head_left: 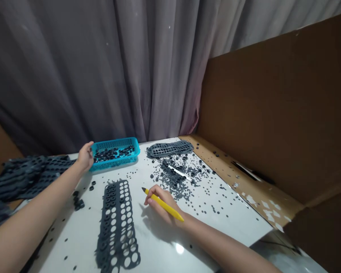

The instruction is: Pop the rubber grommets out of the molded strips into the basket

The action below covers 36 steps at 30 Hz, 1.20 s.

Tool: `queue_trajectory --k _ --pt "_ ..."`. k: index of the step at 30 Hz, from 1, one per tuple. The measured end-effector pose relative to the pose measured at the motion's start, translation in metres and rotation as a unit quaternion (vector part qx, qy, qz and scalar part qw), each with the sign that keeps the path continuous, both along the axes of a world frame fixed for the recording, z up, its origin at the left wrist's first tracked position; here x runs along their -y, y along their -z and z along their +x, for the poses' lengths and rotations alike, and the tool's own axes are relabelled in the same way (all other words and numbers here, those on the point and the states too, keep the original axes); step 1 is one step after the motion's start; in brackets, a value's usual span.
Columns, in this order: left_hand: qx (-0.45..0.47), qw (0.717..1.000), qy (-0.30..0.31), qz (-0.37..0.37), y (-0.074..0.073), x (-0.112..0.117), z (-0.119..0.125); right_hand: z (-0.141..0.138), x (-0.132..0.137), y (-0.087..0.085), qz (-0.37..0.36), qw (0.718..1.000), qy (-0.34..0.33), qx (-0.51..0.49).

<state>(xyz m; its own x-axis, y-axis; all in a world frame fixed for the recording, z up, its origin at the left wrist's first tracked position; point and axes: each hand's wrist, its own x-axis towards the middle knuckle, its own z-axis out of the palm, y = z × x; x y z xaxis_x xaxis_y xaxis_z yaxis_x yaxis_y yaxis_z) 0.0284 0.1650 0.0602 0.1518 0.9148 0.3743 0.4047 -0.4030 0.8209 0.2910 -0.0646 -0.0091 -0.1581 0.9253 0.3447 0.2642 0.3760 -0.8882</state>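
My right hand [161, 203] is closed around a yellow pen-like tool [167, 208] with a dark pointed tip, held above the white tabletop. Left of it lies a dark grey perforated rubber sheet [119, 223]; many of its round holes are open, while rings still sit in its left rows and upper part. At the far left, my left hand [86, 156] grips the left end of a blue plastic basket [116, 165], fingers curled at the rim. Small black rubber rings [109, 153] lie inside the basket.
Another perforated strip [170, 148] lies at the back, near scattered dark discs [173, 178] and a white stick [180, 173]. Stacked dark sheets [36, 174] fill the left side. Loose black rings [78, 201] lie near the left arm. A cardboard wall [272, 106] stands right; a grey curtain [130, 68] hangs behind.
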Motion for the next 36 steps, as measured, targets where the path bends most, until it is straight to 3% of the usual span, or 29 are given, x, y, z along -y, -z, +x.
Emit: queue_trajectory --k 2,4,7,9,11,13,16,18,23,27,29,33,36 --pt "-0.003 1.0 -0.018 -0.021 0.002 0.027 -0.002 -0.003 0.0 -0.001 -0.027 0.999 -0.017 -0.025" --pt "-0.036 0.999 -0.002 -0.037 0.008 0.073 -0.002 -0.008 -0.003 -0.001 -0.066 0.995 -0.028 -0.065" --pt "-0.176 0.979 0.105 0.003 0.025 0.168 0.003 -0.018 -0.009 -0.001 -0.107 0.986 -0.029 -0.122" --pt "-0.253 0.944 0.205 0.041 0.041 0.228 0.007 -0.024 -0.012 0.001 -0.112 0.985 -0.027 -0.13" --pt "-0.307 0.909 0.262 0.103 0.059 0.271 0.011 -0.031 -0.013 0.003 -0.112 0.986 -0.019 -0.124" --pt "-0.333 0.891 0.264 0.159 0.076 0.292 0.013 -0.036 -0.012 0.007 -0.116 0.985 -0.007 -0.128" --pt "-0.348 0.878 0.257 0.207 0.091 0.294 0.012 -0.041 -0.008 0.01 -0.129 0.981 0.004 -0.147" --pt "-0.33 0.88 0.281 0.193 0.089 0.288 0.009 -0.041 -0.005 0.008 -0.143 0.979 0.002 -0.147" --pt "-0.174 0.925 0.336 -0.029 0.05 0.279 -0.002 -0.035 -0.004 0.001 -0.176 0.977 -0.001 -0.123" --pt "-0.149 0.913 0.358 -0.128 0.025 0.267 -0.008 -0.038 -0.021 -0.001 -0.184 0.975 0.016 -0.124" --pt "-0.151 0.924 0.327 -0.131 0.025 0.251 -0.011 -0.046 -0.032 -0.001 -0.187 0.973 0.025 -0.131" --pt "-0.203 0.965 0.141 -0.089 0.043 0.201 -0.013 -0.069 -0.053 0.004 -0.19 0.973 0.032 -0.128" --pt "-0.261 0.958 0.11 -0.037 0.058 0.166 -0.01 -0.083 -0.065 0.013 -0.145 0.984 0.057 -0.088"
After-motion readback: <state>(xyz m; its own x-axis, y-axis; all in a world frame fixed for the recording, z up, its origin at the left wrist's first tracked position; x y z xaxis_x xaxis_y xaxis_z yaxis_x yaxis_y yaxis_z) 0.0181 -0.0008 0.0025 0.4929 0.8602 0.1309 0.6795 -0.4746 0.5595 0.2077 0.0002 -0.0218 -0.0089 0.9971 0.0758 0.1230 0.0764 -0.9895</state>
